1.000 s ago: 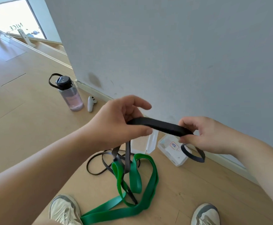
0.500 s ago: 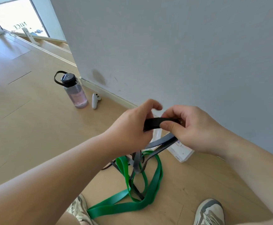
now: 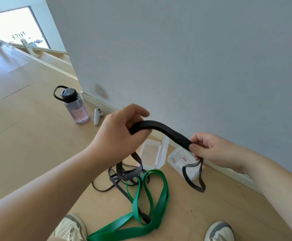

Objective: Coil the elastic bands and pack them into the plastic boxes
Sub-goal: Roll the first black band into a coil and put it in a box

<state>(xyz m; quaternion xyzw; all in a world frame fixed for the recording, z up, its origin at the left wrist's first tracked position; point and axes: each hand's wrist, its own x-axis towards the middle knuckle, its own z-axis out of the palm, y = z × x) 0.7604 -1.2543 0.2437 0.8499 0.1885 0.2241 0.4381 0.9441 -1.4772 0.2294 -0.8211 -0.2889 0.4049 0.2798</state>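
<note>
My left hand (image 3: 117,134) and right hand (image 3: 209,150) both grip the black band (image 3: 164,131) with curled fingers, so I think I am mid-coil. Next I must wind it small for the open box (image 3: 150,152) at mid-frame.

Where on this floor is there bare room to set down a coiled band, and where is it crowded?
Bare floor lies left of the water bottle, and between the green band, the labelled box and the right shoe. Crowded: the tangled bands in front of the open box.
</note>
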